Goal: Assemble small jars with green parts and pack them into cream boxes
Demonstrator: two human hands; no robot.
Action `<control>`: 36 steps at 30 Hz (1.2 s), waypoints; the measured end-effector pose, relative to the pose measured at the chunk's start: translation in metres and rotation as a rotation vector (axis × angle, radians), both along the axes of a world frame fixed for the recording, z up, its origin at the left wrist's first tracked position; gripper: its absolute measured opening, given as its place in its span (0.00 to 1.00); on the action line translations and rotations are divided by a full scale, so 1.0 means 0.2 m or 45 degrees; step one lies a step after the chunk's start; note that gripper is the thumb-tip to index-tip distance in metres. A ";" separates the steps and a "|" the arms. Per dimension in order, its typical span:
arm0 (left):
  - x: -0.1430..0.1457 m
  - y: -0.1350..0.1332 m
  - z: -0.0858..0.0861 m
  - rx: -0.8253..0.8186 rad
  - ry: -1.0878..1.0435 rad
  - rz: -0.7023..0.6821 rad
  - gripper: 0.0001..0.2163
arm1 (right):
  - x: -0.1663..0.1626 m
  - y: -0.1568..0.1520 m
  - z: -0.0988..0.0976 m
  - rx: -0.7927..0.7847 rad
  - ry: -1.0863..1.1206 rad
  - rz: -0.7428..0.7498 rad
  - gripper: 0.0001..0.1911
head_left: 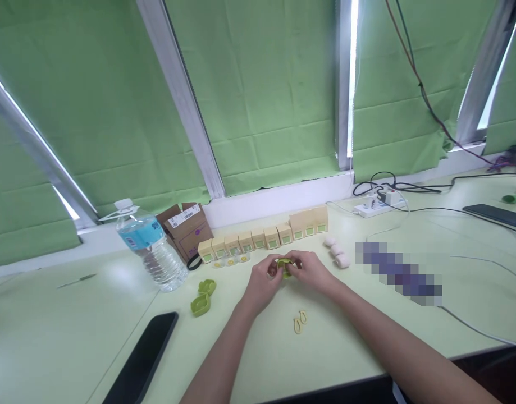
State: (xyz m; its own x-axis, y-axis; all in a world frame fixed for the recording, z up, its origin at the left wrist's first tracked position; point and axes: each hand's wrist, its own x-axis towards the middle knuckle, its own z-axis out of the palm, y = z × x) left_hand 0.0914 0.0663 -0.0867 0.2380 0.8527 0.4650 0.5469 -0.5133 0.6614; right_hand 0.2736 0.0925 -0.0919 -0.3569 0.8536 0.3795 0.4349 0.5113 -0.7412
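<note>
Both of my hands meet over the middle of the pale green table (367, 336). My left hand (264, 280) and my right hand (310, 270) pinch a small green plastic piece (284, 266) between their fingertips, just above the tabletop. Two more green pieces (204, 296) lie to the left of my hands. Two small yellow loops (300, 321) lie on the table just in front of my hands. A row of several small cream boxes (266, 235) with green labels stands behind my hands.
A water bottle (150, 244) stands at the left beside a brown cardboard box (187, 227). A black phone (142, 356) lies near the front left. White round pieces (337, 252) sit right of my hands. A power strip (378, 206) and cables lie at the back right.
</note>
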 end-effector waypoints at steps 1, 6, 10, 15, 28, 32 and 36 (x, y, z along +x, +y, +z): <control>0.00 0.00 0.00 -0.005 -0.008 0.004 0.12 | 0.00 0.00 0.00 0.001 -0.006 -0.004 0.13; 0.01 0.00 0.00 -0.063 -0.069 0.037 0.10 | 0.00 -0.01 0.00 -0.016 -0.029 0.035 0.11; 0.01 0.01 0.01 -0.079 -0.070 0.039 0.08 | -0.01 -0.01 -0.01 -0.012 -0.093 -0.003 0.11; 0.02 0.02 0.02 -0.023 0.046 0.060 0.07 | -0.02 -0.01 0.01 0.033 -0.200 -0.039 0.11; -0.04 0.01 0.01 -0.060 0.144 -0.121 0.23 | 0.03 0.02 0.01 -0.020 -0.012 0.021 0.16; -0.06 0.06 -0.02 0.023 0.153 -0.044 0.19 | 0.09 0.06 0.04 0.062 -0.059 0.006 0.17; -0.08 0.07 -0.03 0.071 0.138 0.096 0.20 | 0.23 0.13 0.03 0.209 -0.128 -0.413 0.15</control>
